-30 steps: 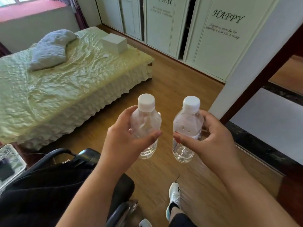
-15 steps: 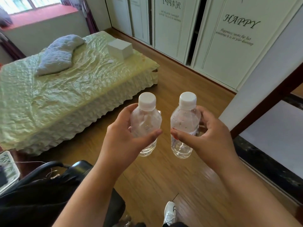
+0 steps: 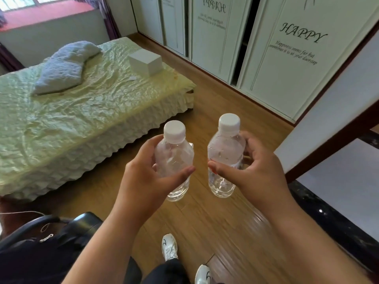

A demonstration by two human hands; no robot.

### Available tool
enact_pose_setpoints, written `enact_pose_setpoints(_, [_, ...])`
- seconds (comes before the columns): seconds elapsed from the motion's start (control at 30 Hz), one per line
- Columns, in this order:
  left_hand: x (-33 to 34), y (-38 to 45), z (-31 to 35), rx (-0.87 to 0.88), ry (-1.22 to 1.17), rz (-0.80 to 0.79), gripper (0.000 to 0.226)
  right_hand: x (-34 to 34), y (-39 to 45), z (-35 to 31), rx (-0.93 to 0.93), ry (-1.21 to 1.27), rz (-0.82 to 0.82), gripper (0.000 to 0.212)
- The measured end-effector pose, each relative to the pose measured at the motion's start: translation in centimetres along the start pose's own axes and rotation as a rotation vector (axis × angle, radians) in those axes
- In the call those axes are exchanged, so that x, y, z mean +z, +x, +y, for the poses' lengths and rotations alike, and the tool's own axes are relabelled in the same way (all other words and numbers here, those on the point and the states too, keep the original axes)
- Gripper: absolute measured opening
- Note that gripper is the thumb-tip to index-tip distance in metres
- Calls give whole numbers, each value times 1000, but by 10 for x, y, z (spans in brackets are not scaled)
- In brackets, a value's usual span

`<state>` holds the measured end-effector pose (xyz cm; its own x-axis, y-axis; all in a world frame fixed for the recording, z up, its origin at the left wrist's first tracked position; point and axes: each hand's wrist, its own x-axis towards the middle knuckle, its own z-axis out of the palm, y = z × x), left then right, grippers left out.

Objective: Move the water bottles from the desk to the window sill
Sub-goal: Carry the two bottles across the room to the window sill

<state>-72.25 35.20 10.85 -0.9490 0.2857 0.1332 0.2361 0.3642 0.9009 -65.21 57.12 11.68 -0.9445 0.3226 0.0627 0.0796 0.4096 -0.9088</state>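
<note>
Two clear water bottles up in front, carried above the wooden floor (image 3: 215, 218). Left hand (image 3: 143, 181) wrapped round the left bottle (image 3: 174, 160), thumb across the front, fingers curled behind. Right hand (image 3: 256, 173) gripping the right bottle (image 3: 223, 158) the same way, thumb on the front, fingers round the far side. Both upright, white screw caps on, side by side with a gap between, not touching. No readable label on the left one; a scrap of red print by the right thumb, too small to read.

Ahead left, a bed (image 3: 82, 119) under a crinkled pale green cover, with a grey-blue pillow (image 3: 65, 66) and a white box (image 3: 146, 61) on top. Beyond it, the window sill (image 3: 47, 17), reddish, well apart from the bottles. On the right, white wardrobe doors (image 3: 287, 58) lettered "HAPPY", then smaller script: "Happiness seems far but sometimes it is at your doorstep". Same word on the next door, mirrored. Down low, white shoes (image 3: 169, 245) and a black bag (image 3: 41, 253).
</note>
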Motion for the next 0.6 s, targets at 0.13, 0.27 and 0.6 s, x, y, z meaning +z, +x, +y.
enact_pose_setpoints(0.13, [2,32,-6,-20,-27,-37,80,3,26,1,19,-62,36,75])
enact_pose_setpoints(0.27, [0,76,-12,-10,-50,-70,78,9,58,-2,38,-91,82,74])
enact_pose_setpoints(0.6, [-38,185,-40,-2,-89,-121,78,55,149,-25,78,-128,163,75])
